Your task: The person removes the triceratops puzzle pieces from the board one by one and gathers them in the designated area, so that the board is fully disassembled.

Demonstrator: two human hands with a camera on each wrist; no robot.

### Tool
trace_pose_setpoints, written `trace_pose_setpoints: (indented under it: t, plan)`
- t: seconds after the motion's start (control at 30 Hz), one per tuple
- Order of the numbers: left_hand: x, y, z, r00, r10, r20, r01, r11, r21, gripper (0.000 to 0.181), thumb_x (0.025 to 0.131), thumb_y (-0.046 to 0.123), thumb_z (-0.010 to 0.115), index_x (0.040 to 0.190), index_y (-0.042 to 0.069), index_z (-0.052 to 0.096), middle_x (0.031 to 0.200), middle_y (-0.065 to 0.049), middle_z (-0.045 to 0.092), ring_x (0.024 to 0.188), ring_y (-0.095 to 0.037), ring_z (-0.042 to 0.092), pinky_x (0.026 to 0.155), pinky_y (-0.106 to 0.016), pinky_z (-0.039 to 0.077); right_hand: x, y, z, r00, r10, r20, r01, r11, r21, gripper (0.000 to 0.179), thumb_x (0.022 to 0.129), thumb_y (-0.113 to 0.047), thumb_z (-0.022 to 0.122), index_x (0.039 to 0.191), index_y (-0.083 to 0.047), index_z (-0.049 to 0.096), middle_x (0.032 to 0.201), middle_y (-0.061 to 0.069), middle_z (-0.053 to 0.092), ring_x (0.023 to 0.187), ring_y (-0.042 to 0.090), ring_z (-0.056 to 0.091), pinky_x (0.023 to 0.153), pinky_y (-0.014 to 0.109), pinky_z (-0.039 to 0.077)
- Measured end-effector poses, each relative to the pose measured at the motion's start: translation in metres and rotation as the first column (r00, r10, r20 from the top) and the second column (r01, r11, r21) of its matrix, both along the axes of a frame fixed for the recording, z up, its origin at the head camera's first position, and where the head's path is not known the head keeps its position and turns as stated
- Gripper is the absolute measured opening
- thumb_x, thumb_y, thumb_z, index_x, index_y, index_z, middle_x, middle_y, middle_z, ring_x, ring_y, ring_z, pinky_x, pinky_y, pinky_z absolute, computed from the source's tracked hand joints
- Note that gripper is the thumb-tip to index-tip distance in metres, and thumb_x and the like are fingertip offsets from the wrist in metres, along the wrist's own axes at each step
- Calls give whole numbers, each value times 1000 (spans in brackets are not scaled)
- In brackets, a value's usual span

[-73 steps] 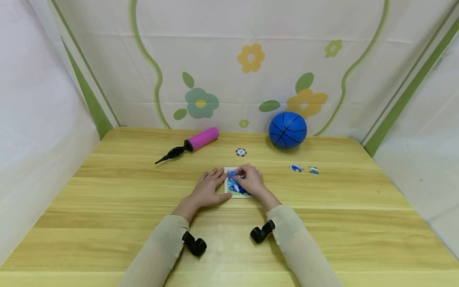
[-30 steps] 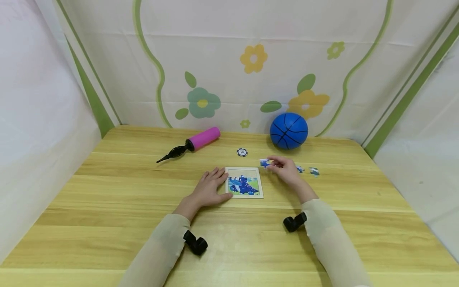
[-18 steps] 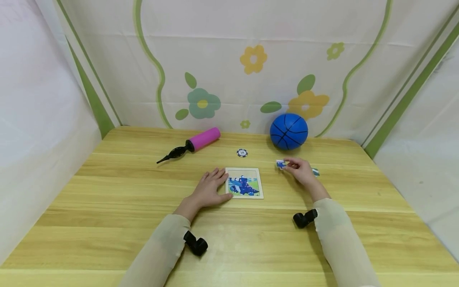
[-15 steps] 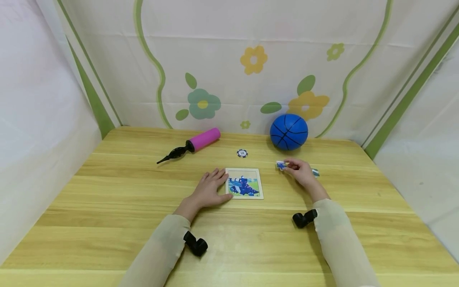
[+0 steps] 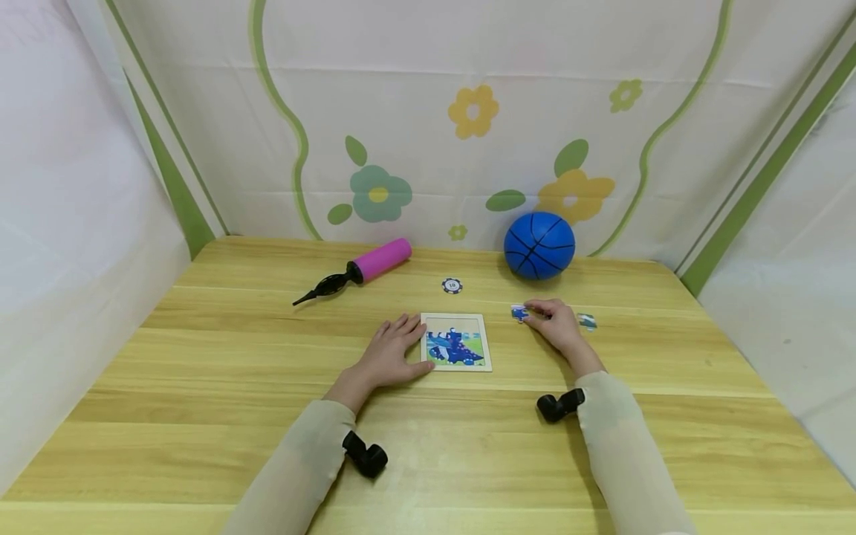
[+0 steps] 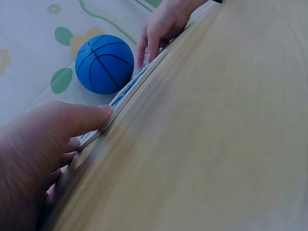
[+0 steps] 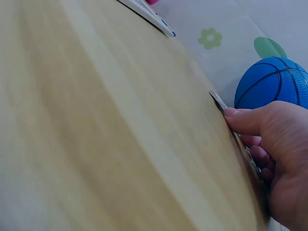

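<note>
My left hand [image 5: 391,353] lies spread, thumb and fingertips against the left edge of a square jigsaw puzzle board [image 5: 487,349]. Blue dinosaur pieces [image 5: 455,349] fill the board's lower part; its upper strip is bare. To the right of the board, my right hand [image 5: 555,325] pinches a blue puzzle piece [image 5: 519,313] between thumb and fingers, low over the table. The right wrist view shows this puzzle piece [image 7: 217,100] edge-on at the thumb tip. Another loose puzzle piece [image 5: 587,321] lies just right of the hand. A further piece is mostly hidden behind the fingers.
A blue ball [image 5: 539,246] with black lines stands at the back right. The pink and black hand pump [image 5: 381,259] lies at the back left. Between them sits a round chip [image 5: 452,286]. A flowered cloth [image 5: 428,148] hangs behind the wooden table [image 5: 428,446].
My right hand has lifted the piece from the board's upper area and carried it right. In the last half second it has shifted slightly left and nearer me. My left hand stays put.
</note>
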State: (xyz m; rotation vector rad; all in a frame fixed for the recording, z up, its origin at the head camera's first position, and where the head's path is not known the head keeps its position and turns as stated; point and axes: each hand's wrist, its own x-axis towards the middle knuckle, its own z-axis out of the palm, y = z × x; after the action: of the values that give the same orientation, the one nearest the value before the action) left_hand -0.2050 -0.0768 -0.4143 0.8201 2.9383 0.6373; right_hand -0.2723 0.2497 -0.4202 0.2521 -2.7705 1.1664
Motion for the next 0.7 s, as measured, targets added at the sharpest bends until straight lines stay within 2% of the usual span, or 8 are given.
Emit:
trace_pose_setpoints:
  t: [0.23,0.43,0.63,0.7]
  plan:
    - [0,0,0,1000,-5,-2,5,1000,-3,73,79,53,48,133,7,32,140,-8,20,128,-25,11,100,-44,6,0,0,5,998,12,61,-14,999,32,32,80,-15,62,109,-3,59,106,17,49,96,30,43,81,43,35]
    - [0,0,0,1000,4,-1,-4,1000,-7,73,79,53,48,134,8,32,140,-8,20,128,-26,10,100,-45,6,3,-1,14,992,37,122,-42,998,41,42,80,-16,62,118,-1,51,105,19,48,94,31,44,81,44,36]
    - [1,0,-1,1000,2,0,-2,1000,-8,73,79,53,49,134,8,32,140,-9,20,128,-26,11,100,-45,6,20,-22,28,998,69,13,-70,995,75,41,80,-12,61,116,5,51,96,20,52,87,31,48,76,43,40]
    - [1,0,-1,1000,1,-2,-1,1000,-6,73,79,53,48,134,8,32,140,-9,20,128,-26,11,100,-45,6,26,-34,30,996,88,5,-88,994,62,38,80,-13,61,114,3,53,94,17,54,86,29,49,75,42,41]
